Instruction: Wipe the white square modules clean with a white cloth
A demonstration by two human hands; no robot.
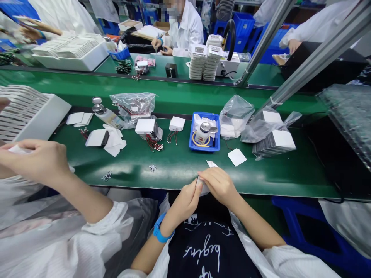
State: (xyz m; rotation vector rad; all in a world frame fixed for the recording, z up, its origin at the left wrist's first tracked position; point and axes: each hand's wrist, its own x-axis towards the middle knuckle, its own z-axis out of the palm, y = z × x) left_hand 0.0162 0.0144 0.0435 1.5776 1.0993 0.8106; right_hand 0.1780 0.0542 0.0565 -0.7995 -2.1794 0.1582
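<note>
Against the near edge of the green workbench [179, 179], the left hand [185, 199] and the right hand [218, 185] met at the fingertips, both pinching a small white piece [204, 188] between them. A thin dark edge showed at the left fingers; the fingers hid so much that it was perhaps a panel with a wipe, and its long axis could not be told. A white tip [211, 163] stuck out just past the right knuckles.

Farther in, a loose white square panel [237, 157] lay flat, ahead and to the right of the held piece, one corner towards the person; the right hand was clearly the nearer. Small fasteners [152, 168] lay off to the left, on the left hand's side. Beyond, almost straight ahead, stood a blue tray [204, 149] holding a metal-topped bottle [202, 136].
</note>
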